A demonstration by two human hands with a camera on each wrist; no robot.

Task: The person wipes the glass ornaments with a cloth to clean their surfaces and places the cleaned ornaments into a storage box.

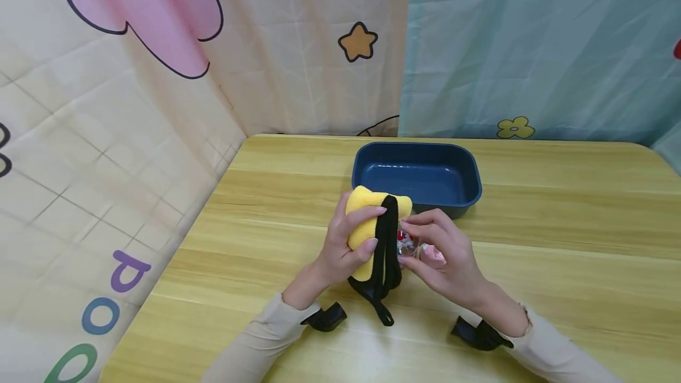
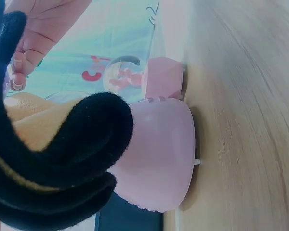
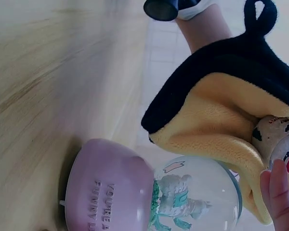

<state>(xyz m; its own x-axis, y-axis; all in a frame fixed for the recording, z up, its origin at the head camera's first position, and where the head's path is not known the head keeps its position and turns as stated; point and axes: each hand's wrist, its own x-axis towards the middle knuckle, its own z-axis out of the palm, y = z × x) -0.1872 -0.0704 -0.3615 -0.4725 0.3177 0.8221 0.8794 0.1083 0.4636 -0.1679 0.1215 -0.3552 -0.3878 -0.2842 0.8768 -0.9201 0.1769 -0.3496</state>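
Note:
My left hand grips a folded yellow cloth with a black edge and a hanging loop. Thumb and fingers of my right hand pinch a small snow globe beside the cloth. Red and white show inside its clear dome, and its speckled base sits within the cloth's fold in the right wrist view. On the table under the hands stands a large snow globe with a pink base and a white figure in its dome. My hands and the cloth mostly hide it in the head view.
A smaller globe with a faceted pink base stands near the large one. Behind the hands, a dark blue rectangular basin rests on the wooden table. Patterned curtains hang along the table's back and left side.

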